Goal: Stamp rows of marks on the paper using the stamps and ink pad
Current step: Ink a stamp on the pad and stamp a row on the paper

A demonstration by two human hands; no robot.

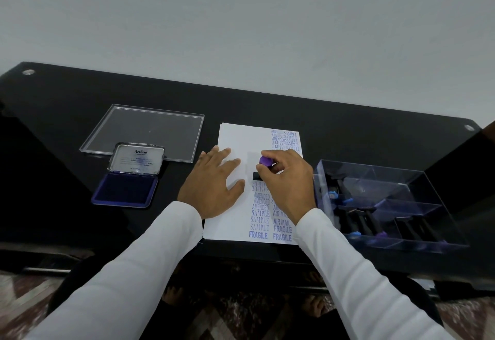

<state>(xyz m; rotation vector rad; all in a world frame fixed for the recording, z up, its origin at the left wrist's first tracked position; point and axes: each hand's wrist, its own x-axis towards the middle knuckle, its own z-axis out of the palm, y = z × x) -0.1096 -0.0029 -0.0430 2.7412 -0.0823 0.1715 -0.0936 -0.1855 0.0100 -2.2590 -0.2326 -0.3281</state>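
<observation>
Two hands over paper (pixel 235 136), right grip (pixel 288 183) pinching purple-topped stamp (pixel 263 166) down on sheet, left grip (pixel 214 181) flat beside it

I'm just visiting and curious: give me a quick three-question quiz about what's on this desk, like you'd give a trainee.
1. True or false: the ink pad lies open, left of the paper.
2. Which hand grips the purple-topped stamp? A) left B) right C) neither
3. Fill in: the word printed nearest the paper's near edge is ____.

Key
1. True; its lid stands raised.
2. B; the right hand holds the stamp on the paper, while the left hand lies flat on the sheet.
3. FRAGILE.
</observation>
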